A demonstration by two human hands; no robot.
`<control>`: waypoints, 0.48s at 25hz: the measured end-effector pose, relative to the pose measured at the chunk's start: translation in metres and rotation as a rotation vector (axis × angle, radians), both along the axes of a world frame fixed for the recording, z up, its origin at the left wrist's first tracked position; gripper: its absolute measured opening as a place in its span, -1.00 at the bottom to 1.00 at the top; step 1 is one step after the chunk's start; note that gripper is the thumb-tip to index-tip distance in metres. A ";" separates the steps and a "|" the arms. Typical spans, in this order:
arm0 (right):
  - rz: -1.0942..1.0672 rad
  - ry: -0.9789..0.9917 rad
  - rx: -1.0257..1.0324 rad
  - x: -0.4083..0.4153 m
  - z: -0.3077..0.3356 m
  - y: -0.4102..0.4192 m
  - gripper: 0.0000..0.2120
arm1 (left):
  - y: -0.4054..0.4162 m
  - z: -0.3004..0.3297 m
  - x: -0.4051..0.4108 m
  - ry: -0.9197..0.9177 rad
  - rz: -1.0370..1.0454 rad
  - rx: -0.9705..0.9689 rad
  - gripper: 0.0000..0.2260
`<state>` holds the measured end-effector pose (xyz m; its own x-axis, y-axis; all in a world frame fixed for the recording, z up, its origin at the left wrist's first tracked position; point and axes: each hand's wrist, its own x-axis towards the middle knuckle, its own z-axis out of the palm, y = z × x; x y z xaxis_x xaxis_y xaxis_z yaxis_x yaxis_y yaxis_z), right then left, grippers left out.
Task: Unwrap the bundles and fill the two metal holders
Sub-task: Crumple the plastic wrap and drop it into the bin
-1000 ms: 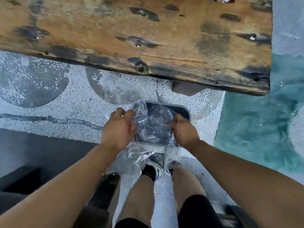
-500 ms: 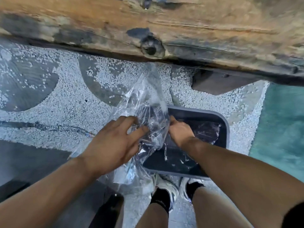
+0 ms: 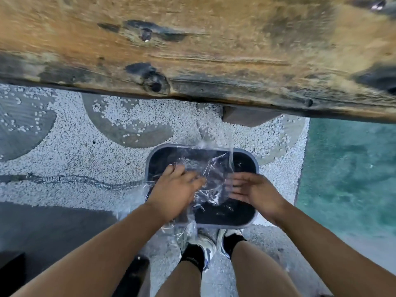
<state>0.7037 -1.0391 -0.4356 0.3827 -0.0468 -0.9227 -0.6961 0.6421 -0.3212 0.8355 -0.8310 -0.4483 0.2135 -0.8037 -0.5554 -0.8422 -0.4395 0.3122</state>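
Observation:
A sheet of crumpled clear plastic wrap [image 3: 214, 170] hangs over a dark grey rectangular bin [image 3: 256, 168] on the floor. My left hand [image 3: 174, 192] is over the bin's left side and grips the wrap, which trails down below the hand past the bin's near rim. My right hand [image 3: 252, 192] is at the right of the wrap. Its fingers point left and touch the plastic, blurred by motion. More clear plastic lies inside the bin.
A worn wooden tabletop [image 3: 192, 50] overhangs the scene at the top, with a leg [image 3: 246, 115] behind the bin. White gravel floor [image 3: 85, 151] has a dark cable [image 3: 75, 181] on it. Teal floor [image 3: 347, 168] lies right. My shoes [image 3: 205, 245] stand below the bin.
Both hands moved over the bin's near half, and the raised wrap came down flatter across the bin. The camera pulled back, showing more of the tabletop.

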 end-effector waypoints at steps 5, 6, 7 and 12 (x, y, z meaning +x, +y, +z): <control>0.187 0.025 -0.745 -0.050 0.005 -0.030 -0.68 | -0.037 -0.062 -0.024 0.040 -0.109 0.185 -0.43; 0.208 0.057 -0.818 -0.055 -0.004 -0.034 -0.71 | -0.042 -0.075 -0.028 0.049 -0.110 0.212 -0.42; 0.223 0.088 -0.865 -0.059 -0.017 -0.036 -0.74 | -0.045 -0.089 -0.030 0.061 -0.096 0.249 -0.42; 0.468 0.180 -0.970 -0.078 -0.078 -0.036 -0.82 | -0.047 -0.129 -0.027 0.173 0.085 0.424 -0.48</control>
<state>0.6252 -1.0750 -0.5135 0.4151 -0.6695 -0.6160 -0.8930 -0.1704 -0.4165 0.8084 -0.8783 -0.5770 0.1438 -0.4816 -0.8645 -0.7489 -0.6240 0.2231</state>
